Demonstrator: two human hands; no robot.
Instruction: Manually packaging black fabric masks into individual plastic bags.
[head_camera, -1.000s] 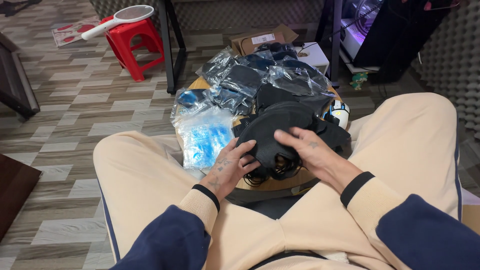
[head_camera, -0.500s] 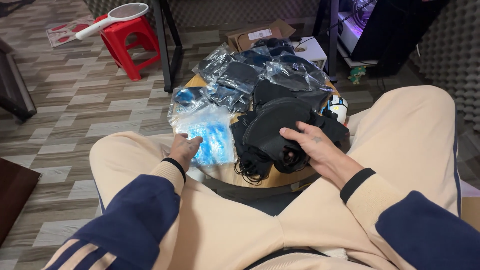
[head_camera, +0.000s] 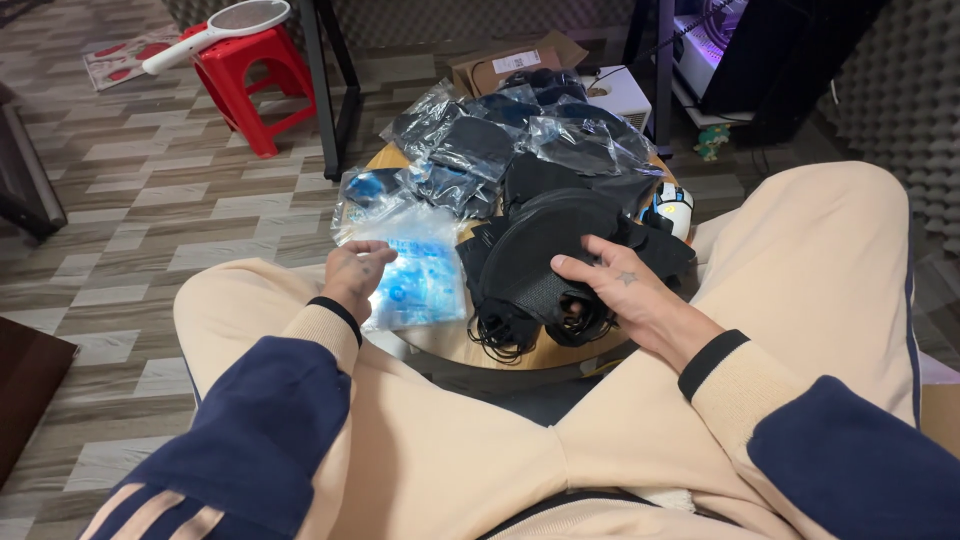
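A stack of black face masks (head_camera: 560, 262) lies on a small round wooden table (head_camera: 470, 345) between my knees. My right hand (head_camera: 625, 290) rests on that stack, fingers curled over its top mask. My left hand (head_camera: 355, 272) touches the edge of a clear plastic packet with blue print (head_camera: 415, 275) at the table's left side; whether the fingers pinch it cannot be made out. Behind them lie several clear bags holding black masks (head_camera: 480, 150).
A white computer mouse (head_camera: 672, 208) sits at the table's right edge. A red plastic stool (head_camera: 245, 75) with a white racket-shaped swatter (head_camera: 225, 30) stands on the tiled floor at the far left. A cardboard box (head_camera: 515, 62) and black table legs (head_camera: 320, 90) stand behind.
My left hand has left the black mask stack and moved left to the blue-printed packet. My right hand stays on the stack.
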